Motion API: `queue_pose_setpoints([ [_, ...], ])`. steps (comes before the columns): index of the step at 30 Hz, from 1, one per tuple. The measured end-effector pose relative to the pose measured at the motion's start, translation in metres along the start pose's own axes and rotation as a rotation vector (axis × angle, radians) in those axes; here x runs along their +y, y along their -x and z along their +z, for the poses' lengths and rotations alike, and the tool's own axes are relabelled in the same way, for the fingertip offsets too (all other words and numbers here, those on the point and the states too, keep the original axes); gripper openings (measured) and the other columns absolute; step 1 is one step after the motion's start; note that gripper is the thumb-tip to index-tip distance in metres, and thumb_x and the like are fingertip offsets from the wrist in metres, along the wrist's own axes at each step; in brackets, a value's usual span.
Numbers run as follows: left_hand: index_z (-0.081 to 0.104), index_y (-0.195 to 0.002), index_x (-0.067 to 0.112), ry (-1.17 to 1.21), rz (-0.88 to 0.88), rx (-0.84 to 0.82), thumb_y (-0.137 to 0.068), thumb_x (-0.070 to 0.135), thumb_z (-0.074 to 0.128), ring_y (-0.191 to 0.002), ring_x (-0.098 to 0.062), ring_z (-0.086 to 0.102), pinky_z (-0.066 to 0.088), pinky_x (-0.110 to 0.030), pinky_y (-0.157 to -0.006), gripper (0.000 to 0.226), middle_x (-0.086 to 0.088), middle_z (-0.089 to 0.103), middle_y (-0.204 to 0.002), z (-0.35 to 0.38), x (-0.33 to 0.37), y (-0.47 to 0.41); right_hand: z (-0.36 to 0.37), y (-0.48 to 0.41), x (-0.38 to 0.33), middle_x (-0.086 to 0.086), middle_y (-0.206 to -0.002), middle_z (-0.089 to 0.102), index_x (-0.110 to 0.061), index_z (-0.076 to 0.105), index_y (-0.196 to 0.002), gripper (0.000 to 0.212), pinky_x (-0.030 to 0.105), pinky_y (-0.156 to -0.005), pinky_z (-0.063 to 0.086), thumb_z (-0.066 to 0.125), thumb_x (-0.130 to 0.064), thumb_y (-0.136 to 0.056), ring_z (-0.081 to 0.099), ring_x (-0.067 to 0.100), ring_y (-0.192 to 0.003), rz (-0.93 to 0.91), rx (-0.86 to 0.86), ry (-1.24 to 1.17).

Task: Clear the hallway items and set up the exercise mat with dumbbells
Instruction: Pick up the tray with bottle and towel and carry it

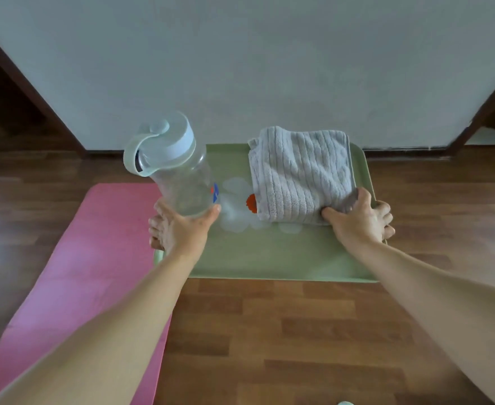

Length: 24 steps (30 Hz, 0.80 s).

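Tray: a green tray (269,258) with a flower picture, close to the wall (240,68); I cannot tell if it rests on the wood floor (298,331).
Left hand: the left hand (179,226) holds the tray's left edge. Its fingers (155,226) curl under the edge, and the thumb lies on top, touching the bottle.
Right hand: the right hand (360,220) holds the right edge. Its fingers (385,213) curl round the edge, and the thumb presses on the towel.
Bottle: a clear bottle (182,176) with a pale lid, on the tray's left side, tipped left.
Towel: a folded grey towel (301,173) on the tray's right side.
Mat: a pink mat (94,244) lies flat on the floor, left of the tray.
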State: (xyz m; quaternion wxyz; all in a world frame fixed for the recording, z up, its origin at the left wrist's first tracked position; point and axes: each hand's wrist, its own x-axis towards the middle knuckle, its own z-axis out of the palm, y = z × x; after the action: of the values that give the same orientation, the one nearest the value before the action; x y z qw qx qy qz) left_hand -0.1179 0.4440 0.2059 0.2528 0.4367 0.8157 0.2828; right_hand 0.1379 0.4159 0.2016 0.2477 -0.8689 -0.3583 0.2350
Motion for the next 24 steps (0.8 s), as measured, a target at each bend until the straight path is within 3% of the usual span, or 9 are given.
queue_pose_setpoints([
  [5, 0.013, -0.145, 0.010, -0.034, -0.066, -0.011, -0.062, 0.061, 0.075, -0.135, -0.035, 0.025, 0.020, -0.047, -0.110, 0.115, -0.023, 0.027, -0.144, 0.096, -0.102, -0.050, 0.135, -0.041, 0.066, 0.017, -0.138, 0.028, -0.030, 0.033, -0.134, 0.072, 0.045, -0.107, 0.020, 0.067, -0.045, -0.074, 0.025, 0.035, -0.128, -0.002, -0.053, 0.035],
  [11, 0.009, -0.148, 0.009, -0.037, -0.113, -0.071, -0.064, 0.058, 0.075, -0.138, -0.037, 0.023, 0.018, -0.048, -0.111, 0.118, -0.024, 0.023, -0.147, 0.186, -0.209, -0.091, 0.265, -0.069, 0.140, 0.019, -0.136, 0.030, -0.028, 0.035, -0.134, 0.070, 0.045, -0.107, 0.020, 0.069, -0.044, -0.074, 0.027, 0.036, -0.127, 0.013, -0.097, 0.067],
  [19, 0.004, -0.150, 0.011, -0.068, -0.142, -0.111, -0.065, 0.058, 0.074, -0.143, -0.038, 0.012, 0.012, -0.051, -0.114, 0.120, -0.025, 0.014, -0.153, 0.249, -0.292, -0.146, 0.378, -0.092, 0.182, 0.018, -0.139, 0.029, -0.029, 0.034, -0.134, 0.070, 0.044, -0.107, 0.020, 0.067, -0.045, -0.075, 0.026, 0.036, -0.128, 0.041, -0.134, 0.076],
  [24, 0.013, -0.145, 0.010, -0.082, -0.157, -0.148, -0.066, 0.055, 0.075, -0.140, -0.037, 0.019, 0.017, -0.048, -0.112, 0.110, -0.024, 0.021, -0.149, 0.270, -0.318, -0.165, 0.415, -0.096, 0.194, 0.018, -0.138, 0.029, -0.029, 0.034, -0.134, 0.070, 0.044, -0.109, 0.019, 0.069, -0.044, -0.075, 0.026, 0.035, -0.129, 0.088, -0.148, 0.097],
])
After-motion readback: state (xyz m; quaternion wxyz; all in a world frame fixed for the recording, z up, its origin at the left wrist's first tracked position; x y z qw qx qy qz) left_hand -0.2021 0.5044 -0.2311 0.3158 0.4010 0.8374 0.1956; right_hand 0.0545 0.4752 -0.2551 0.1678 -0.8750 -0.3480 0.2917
